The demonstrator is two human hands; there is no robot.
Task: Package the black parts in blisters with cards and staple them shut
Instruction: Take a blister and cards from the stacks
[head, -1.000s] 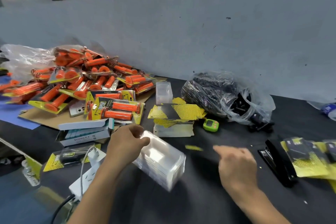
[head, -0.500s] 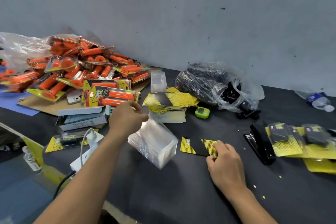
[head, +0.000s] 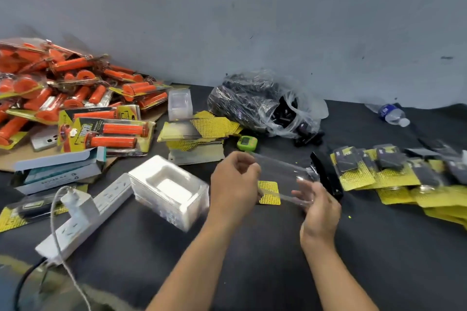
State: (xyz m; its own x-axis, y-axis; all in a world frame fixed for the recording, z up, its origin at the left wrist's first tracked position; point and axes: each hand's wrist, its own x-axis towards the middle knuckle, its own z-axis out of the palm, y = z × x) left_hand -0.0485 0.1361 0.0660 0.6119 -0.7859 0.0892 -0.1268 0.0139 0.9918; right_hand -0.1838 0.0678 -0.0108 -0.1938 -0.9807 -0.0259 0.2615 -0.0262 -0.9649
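Orange handle packs (head: 75,98), white power strip (head: 110,197), water bottle (head: 390,114), green gadget (head: 247,143)

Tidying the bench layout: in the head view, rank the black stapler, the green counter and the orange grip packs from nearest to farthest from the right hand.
1. The black stapler, just beyond the right hand holding the clear blister.
2. The green counter, back and to the left.
3. The orange grip packs, far left.

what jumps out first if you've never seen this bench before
The heap of orange packs at the far left is loudest. At centre the left hand and right hand hold a clear blister above a yellow card; finished yellow packs lie at the right.
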